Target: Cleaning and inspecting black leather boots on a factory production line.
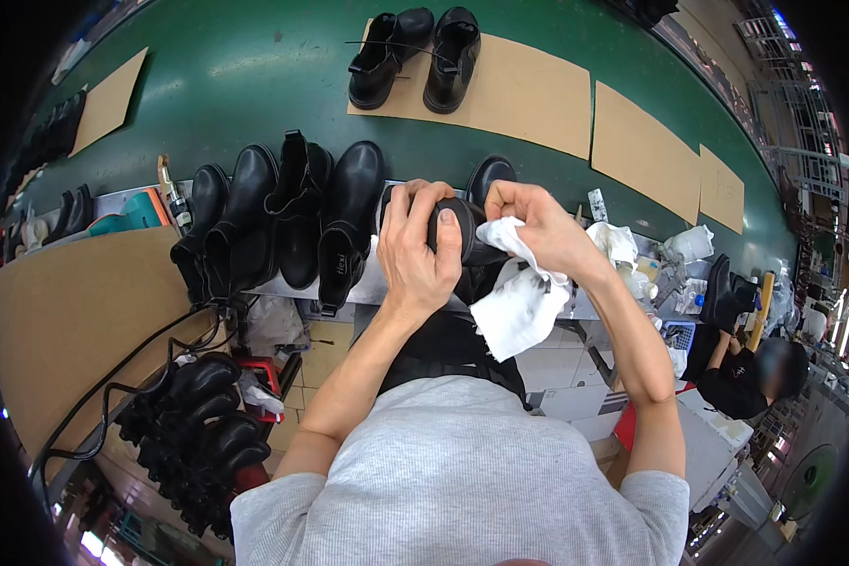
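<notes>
In front of my chest, my left hand [420, 243] is wrapped round a black boot [460, 215], its thumb lying on the boot's dark surface. My right hand [544, 231] pinches a white cloth [522, 309] with dark smudges. A bunched end of that cloth meets the boot, while the rest hangs below the fingers. Much of the boot is covered by my hands and the cloth. Just beyond, the rounded toe of another black boot [491, 174] shows at the bench edge. To the left stands a row of black ankle boots, the nearest one [352, 203] beside my left hand.
Two black shoes [451, 66] rest on a cardboard sheet [528, 80] on the green bench [255, 57]. More white rags [613, 243] and bottles lie rightward. Several black boots [198, 415] are piled low left, near dark cables [113, 387]. A co-worker [755, 373] sits at far right.
</notes>
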### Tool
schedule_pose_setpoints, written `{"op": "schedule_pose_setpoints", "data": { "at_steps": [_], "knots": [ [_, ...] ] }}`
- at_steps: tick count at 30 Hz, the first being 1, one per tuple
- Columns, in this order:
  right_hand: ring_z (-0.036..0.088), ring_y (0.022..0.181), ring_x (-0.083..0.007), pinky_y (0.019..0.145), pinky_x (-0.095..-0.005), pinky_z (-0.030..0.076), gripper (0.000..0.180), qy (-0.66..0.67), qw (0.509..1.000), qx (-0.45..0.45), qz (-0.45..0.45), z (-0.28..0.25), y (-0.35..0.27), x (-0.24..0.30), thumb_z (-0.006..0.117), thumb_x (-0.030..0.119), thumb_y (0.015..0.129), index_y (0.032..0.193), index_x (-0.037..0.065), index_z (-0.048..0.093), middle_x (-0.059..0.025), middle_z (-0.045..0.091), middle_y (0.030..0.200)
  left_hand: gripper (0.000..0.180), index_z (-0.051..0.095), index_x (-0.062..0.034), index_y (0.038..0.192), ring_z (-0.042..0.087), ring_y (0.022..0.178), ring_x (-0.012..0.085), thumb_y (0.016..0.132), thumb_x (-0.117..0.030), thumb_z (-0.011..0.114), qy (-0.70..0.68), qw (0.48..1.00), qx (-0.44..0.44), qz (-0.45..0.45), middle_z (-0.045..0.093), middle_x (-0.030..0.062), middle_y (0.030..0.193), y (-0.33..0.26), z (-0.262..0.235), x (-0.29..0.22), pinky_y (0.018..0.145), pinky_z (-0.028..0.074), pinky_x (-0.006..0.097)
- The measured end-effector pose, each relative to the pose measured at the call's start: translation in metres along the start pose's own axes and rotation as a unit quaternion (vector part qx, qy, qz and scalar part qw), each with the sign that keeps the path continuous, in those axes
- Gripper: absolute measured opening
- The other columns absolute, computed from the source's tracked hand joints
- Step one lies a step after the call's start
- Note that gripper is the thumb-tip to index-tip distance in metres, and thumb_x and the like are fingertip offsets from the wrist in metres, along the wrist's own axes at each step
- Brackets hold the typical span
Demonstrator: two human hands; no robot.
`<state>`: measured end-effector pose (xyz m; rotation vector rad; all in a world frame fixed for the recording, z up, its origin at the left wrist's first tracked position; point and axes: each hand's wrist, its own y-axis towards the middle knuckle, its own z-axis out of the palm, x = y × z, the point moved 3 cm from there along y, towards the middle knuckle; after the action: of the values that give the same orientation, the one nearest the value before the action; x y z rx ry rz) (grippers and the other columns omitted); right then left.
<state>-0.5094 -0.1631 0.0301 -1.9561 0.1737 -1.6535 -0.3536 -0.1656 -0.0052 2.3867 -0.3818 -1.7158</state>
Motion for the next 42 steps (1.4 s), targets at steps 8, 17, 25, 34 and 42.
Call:
{"op": "schedule_pose_setpoints", "data": {
  "at_steps": [8, 17, 25, 34, 42],
  "knots": [
    [0.039, 0.056, -0.0033, 0.048, -0.0226, 0.030, 0.009, -0.011, 1.000, -0.014, -0.013, 0.001, -0.001, -0.002, 0.058, 0.001, 0.074, 0.076, 0.001, 0.050, 0.0034, 0.048, 0.060, 0.027, 0.058, 0.0008, 0.097, 0.055, 0.086, 0.0337, 0.084, -0.021, 0.049, 0.003, 1.000, 0.001, -0.007, 0.053, 0.0169, 0.093, 0.001, -0.001, -0.001, 0.074, 0.044, 0.041],
    [0.041, 0.052, -0.0003, 0.046, -0.0182, 0.030, 0.015, 0.057, 0.993, -0.017, 0.104, -0.005, -0.002, 0.003, 0.063, 0.008, 0.077, 0.077, 0.006, 0.048, 0.0064, 0.046, 0.060, 0.027, 0.058, 0.0007, 0.096, 0.055, 0.087, 0.0342, 0.084, -0.021, 0.048, 0.001, 1.000, 0.010, -0.005, 0.053, 0.0175, 0.093, -0.001, -0.002, -0.002, 0.075, 0.044, 0.041],
    [0.043, 0.050, -0.0013, 0.046, -0.0183, 0.032, 0.014, -0.035, 0.998, 0.042, 0.025, -0.002, 0.003, 0.000, 0.062, 0.009, 0.075, 0.074, 0.005, 0.049, 0.0053, 0.048, 0.058, 0.027, 0.058, 0.0012, 0.096, 0.055, 0.089, 0.0349, 0.083, -0.021, 0.049, -0.007, 1.000, 0.002, 0.004, 0.052, 0.0184, 0.095, -0.002, -0.004, -0.001, 0.076, 0.044, 0.041],
    [0.045, 0.046, -0.0027, 0.042, -0.0181, 0.030, 0.010, 0.029, 0.995, 0.063, 0.070, -0.004, 0.006, 0.002, 0.059, 0.011, 0.078, 0.079, 0.004, 0.051, 0.0034, 0.050, 0.057, 0.028, 0.058, 0.0014, 0.095, 0.055, 0.088, 0.0355, 0.083, -0.022, 0.048, -0.001, 1.000, 0.007, 0.016, 0.052, 0.0188, 0.095, -0.007, -0.003, 0.000, 0.076, 0.044, 0.041],
    [0.049, 0.048, -0.0048, 0.043, -0.0198, 0.036, 0.005, 0.047, 0.993, 0.100, 0.031, 0.000, 0.005, -0.006, 0.051, 0.006, 0.081, 0.081, 0.002, 0.053, -0.0002, 0.054, 0.061, 0.029, 0.058, 0.0024, 0.095, 0.055, 0.088, 0.0362, 0.083, -0.021, 0.047, -0.013, 1.000, 0.011, 0.015, 0.053, 0.0195, 0.094, -0.005, -0.006, -0.003, 0.075, 0.044, 0.041]
  ]
}}
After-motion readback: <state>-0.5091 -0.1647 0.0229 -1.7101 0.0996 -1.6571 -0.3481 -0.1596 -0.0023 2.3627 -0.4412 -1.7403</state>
